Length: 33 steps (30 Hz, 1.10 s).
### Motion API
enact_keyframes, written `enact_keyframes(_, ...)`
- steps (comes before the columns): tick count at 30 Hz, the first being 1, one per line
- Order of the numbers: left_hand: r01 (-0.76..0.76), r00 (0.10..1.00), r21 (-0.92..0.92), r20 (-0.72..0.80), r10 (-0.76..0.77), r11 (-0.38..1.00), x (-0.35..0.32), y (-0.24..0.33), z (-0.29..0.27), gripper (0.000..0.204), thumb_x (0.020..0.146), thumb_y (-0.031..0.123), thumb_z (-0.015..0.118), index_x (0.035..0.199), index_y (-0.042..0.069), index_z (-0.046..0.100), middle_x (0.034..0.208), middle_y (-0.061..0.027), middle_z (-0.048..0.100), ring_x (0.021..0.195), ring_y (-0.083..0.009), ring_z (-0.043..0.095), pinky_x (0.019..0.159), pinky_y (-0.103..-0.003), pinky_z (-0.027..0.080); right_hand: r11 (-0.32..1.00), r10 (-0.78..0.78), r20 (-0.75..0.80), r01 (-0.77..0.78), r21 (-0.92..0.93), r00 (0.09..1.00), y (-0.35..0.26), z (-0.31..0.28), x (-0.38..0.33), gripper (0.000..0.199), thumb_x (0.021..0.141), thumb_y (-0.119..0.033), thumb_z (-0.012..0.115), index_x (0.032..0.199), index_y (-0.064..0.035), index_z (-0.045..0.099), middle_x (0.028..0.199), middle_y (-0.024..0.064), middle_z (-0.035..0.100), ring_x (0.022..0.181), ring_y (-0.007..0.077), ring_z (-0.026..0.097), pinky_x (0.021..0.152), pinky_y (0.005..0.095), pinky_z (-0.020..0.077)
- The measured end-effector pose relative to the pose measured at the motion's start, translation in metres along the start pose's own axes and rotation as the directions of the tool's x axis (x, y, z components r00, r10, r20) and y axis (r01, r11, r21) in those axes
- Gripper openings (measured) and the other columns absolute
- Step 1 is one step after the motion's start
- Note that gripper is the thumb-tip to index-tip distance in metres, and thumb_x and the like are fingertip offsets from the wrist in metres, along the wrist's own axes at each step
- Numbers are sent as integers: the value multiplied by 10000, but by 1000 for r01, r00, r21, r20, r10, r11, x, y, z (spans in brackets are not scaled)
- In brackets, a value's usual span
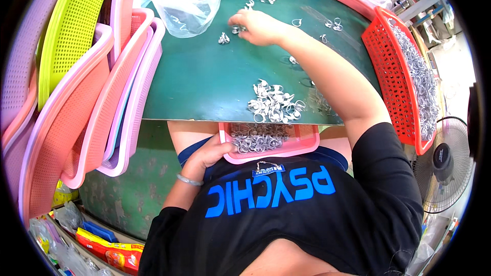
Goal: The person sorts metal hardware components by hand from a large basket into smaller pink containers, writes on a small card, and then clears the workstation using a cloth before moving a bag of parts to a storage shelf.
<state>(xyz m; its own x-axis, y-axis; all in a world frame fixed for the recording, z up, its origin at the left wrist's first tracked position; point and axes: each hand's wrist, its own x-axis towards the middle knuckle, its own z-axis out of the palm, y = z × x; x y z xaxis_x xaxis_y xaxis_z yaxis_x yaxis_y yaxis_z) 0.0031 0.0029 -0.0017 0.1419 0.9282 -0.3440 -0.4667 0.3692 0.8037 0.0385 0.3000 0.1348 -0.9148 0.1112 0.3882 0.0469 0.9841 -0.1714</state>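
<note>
The right hand (255,25) is stretched far out over the green table (204,76), fingers curled down on a few small metal rings (236,29) — whether it grips one, I cannot tell. The left hand (207,156) holds the edge of a pink tray (302,140) of rings on the lap. A bigger ring pile (273,103) lies between both hands — near the tray.

Small silver metal rings (236,29) under the right hand's fingertips, far part of green table (204,82). Heap of same rings (273,103) at table's near edge, tangled, shiny. Pink tray (302,140) just below that edge, partly filled with rings, level.
</note>
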Motion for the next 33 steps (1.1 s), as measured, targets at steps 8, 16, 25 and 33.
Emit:
enact_keyframes(8, 28, 1000, 34, 3, -29, 999, 0, 0, -4, 412, 691, 81, 540, 1074, -50, 463, 902, -74, 557, 827, -152, 534, 747, -266, 429, 923, -33, 611, -210, 321, 791, -38, -43, 4, 165, 732, -114, 560, 859, -12, 585, 758, 105, 614, 682, 186, 579, 641, 311, 458)
enact_keyframes(16, 55, 998, 10, -9, -55, 998, -2, -1, -5, 544, 691, 52, 540, 1200, -33, 368, 1063, -69, 499, 955, -162, 486, 845, -288, 389, 983, 47, 449, -122, 139, 892, -49, -12, -1, 198, 722, -148, 579, 879, -27, 566, 865, 151, 558, 843, 302, 539, 723, 367, 433)
enact_keyframes(25, 120, 993, 20, 4, -120, 993, -4, 6, 0, 519, 682, 35, 528, 1182, -21, 403, 1065, -62, 507, 980, -170, 484, 872, -289, 375, 906, 333, 224, -377, 193, 916, -12, -93, -73, 205, 790, -126, 485, 924, 3, 572, 846, 126, 615, 777, 215, 579, 723, 310, 452)
enact_keyframes(33, 94, 995, -19, -31, -95, 995, -4, 4, 0, 423, 682, 22, 527, 1098, -16, 465, 980, -57, 539, 899, -165, 517, 825, -270, 401, 815, 562, 383, -570, -106, 733, -39, -117, -141, 191, 715, -186, 623, 795, -26, 558, 690, 118, 574, 654, 255, 560, 597, 339, 434)
